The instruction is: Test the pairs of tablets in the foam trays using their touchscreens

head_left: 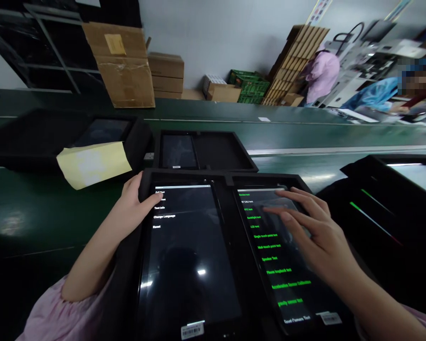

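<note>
Lower right, a black glass tablet [282,261] points lengthwise away under our half-open, empty right hand [319,232]; our curled left hand [134,208] grips the black foam tray [248,260].

We see dim, cool light, white glare spots on the glossy black tablet with white menu text [190,255], and blur smearing the background.

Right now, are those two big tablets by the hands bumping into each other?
Apart. The head view shows a strip of the black tray running between the left tablet and the right tablet.
</note>
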Tool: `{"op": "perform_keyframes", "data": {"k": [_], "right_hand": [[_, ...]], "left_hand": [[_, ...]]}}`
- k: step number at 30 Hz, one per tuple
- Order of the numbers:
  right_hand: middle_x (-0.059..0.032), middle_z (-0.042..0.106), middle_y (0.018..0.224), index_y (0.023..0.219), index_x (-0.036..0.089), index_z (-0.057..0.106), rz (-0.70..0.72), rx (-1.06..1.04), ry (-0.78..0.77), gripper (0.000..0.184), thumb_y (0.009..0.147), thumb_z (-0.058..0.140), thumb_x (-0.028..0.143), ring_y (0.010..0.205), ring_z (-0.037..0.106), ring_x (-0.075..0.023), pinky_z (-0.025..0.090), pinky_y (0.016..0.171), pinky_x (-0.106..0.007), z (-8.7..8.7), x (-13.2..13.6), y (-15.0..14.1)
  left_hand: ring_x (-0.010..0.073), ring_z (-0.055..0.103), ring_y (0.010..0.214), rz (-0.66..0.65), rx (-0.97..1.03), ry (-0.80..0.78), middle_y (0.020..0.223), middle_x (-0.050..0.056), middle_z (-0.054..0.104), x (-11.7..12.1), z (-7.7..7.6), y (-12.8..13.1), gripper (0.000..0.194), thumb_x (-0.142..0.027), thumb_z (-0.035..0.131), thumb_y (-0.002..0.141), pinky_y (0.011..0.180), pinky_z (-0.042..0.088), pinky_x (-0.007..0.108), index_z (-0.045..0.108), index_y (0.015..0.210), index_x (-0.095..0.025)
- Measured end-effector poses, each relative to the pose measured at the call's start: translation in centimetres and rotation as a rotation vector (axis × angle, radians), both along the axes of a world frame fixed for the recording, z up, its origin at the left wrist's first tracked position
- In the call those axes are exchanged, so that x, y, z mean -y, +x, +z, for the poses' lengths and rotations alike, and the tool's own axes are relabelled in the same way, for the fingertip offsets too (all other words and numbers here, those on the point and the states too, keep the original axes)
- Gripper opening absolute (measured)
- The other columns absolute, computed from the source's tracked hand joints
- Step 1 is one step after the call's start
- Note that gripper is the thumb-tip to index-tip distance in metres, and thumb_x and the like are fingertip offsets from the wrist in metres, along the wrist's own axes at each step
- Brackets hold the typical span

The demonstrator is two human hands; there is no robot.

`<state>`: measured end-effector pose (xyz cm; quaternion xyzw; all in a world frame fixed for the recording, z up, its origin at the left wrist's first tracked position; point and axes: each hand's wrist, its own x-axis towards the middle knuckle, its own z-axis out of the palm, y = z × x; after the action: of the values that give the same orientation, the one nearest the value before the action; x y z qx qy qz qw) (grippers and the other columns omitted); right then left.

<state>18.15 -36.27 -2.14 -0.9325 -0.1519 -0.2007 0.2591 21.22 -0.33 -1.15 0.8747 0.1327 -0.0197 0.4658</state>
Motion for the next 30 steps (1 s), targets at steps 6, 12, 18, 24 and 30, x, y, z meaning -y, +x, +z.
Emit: {"op": "perform_keyframes", "data": {"k": [6, 12, 18, 24, 30], "right_hand": [[-0.0011, 0.068, 0.123, 0.093, 0.036, 0.08, 0.043, 0.013, -0.028, 0.033, 0.099, 0.049, 0.045, 0.131, 0.05, -0.032, 0.05, 0.099, -0.055, -0.2, 0.1, 0.0], [-0.0026, 0.07, 0.121, 0.092, 0.034, 0.08, 0.042, -0.021, -0.053, 0.038, 0.098, 0.047, 0.05, 0.129, 0.051, -0.0341, 0.053, 0.096, -0.057, -0.5, 0.4, -0.1], [-0.003, 0.07, 0.119, 0.096, 0.034, 0.079, 0.02, -0.005, -0.027, 0.039, 0.097, 0.046, 0.055, 0.123, 0.055, -0.0342, 0.054, 0.093, -0.058, -0.4, 0.3, -0.1], [-0.0028, 0.07, 0.118, 0.094, 0.032, 0.079, -0.012, 0.003, 0.047, 0.035, 0.097, 0.048, 0.049, 0.124, 0.056, -0.0317, 0.05, 0.099, -0.057, 0.0, 0.5, 0.4], [-0.0062, 0.069, 0.12, 0.103, 0.029, 0.076, -0.09, -0.005, 0.098, 0.035, 0.096, 0.048, 0.049, 0.12, 0.057, -0.0286, 0.046, 0.104, -0.052, 0.9, 1.8, 0.4]], "left_hand": [[0.0284, 0.037, 0.145, -0.042, 0.001, 0.0, 0.16, 0.005, 0.036, -0.6, 0.0, -0.1, 0.078, -0.052, 0.06, 0.086, 0.122, 0.028, 0.048, 0.033, 0.156, -0.03], [0.03, 0.027, 0.151, -0.172, -0.035, 0.049, 0.167, 0.004, 0.023, -2.0, -0.1, -0.9, 0.09, -0.055, 0.061, 0.083, 0.124, 0.023, 0.048, 0.022, 0.159, -0.028], [0.0327, 0.018, 0.154, -0.304, -0.04, 0.102, 0.17, 0.008, 0.01, -2.2, 0.1, -1.5, 0.108, -0.057, 0.064, 0.078, 0.125, 0.018, 0.05, 0.003, 0.162, -0.025], [0.0289, 0.016, 0.155, -0.245, -0.078, 0.045, 0.17, 0.003, 0.011, -2.4, 0.7, -1.5, 0.105, -0.068, 0.059, 0.082, 0.126, 0.016, 0.047, 0.005, 0.162, -0.027], [0.0302, 0.025, 0.152, 0.004, -0.193, -0.074, 0.166, -0.006, 0.027, -2.6, 1.1, -2.9, 0.092, -0.081, 0.054, 0.08, 0.126, 0.016, 0.048, 0.027, 0.158, -0.04]]}}
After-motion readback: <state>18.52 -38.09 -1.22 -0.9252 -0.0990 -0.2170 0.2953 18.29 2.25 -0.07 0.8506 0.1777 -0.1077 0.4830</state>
